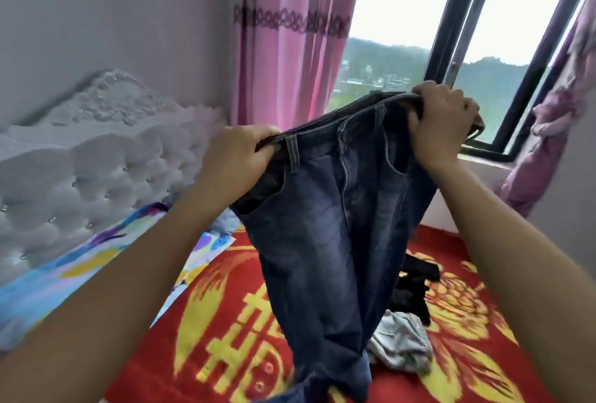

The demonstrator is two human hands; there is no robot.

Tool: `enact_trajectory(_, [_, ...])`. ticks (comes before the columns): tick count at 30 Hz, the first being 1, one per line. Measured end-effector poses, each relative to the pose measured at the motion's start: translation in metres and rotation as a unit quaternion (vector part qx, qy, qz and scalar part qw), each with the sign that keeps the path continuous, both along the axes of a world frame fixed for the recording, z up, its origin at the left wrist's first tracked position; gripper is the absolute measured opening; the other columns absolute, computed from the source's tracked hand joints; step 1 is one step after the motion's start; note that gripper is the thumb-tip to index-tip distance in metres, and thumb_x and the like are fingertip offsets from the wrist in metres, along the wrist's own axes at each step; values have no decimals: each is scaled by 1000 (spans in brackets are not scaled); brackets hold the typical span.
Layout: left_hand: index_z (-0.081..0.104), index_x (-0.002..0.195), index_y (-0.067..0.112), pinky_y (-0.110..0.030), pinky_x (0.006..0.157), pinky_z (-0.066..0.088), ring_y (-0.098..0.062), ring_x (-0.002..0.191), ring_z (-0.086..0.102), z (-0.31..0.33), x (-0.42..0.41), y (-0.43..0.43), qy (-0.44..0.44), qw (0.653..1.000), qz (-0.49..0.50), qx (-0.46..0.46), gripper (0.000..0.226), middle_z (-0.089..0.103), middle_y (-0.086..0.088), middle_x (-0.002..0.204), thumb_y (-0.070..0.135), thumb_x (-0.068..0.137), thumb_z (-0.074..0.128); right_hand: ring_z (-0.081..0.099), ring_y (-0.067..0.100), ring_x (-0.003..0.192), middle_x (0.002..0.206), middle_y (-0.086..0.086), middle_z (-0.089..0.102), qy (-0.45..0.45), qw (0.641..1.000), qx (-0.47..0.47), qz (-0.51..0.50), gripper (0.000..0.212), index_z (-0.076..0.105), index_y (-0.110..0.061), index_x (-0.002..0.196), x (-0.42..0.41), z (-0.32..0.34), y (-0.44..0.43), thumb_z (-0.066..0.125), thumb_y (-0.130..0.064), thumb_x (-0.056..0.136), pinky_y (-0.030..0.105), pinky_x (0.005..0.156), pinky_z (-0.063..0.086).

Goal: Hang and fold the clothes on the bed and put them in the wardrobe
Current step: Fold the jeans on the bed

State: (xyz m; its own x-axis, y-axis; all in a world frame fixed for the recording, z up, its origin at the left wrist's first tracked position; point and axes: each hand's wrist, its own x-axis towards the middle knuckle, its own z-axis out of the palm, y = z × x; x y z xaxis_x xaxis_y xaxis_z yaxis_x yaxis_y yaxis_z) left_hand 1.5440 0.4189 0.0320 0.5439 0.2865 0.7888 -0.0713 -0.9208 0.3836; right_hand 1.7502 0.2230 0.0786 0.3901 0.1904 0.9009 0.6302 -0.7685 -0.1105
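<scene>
Item: dark blue denim jeans, held above the red-and-gold patterned bedspread, legs trailing onto it. Likely heavy, limp, non-slip; best held at the waistband. Left hand and right hand: raised apart, fingers clenched on waistband ends.

Bare red bedspread left of the jeans; black garment, grey garment (both crumpled) just right.
</scene>
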Motion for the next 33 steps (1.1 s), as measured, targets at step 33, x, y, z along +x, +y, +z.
enact_trajectory(33, [75,90,8,-21,66,38,-9,74,55,-271,-25,250,299,853,43,-424,10,67,-3,80,8,82,68,63,26,99,108,5,65,238,866,-438,36,27,65,-14,106,-5,-252,337,41,-10,93,30,72,42])
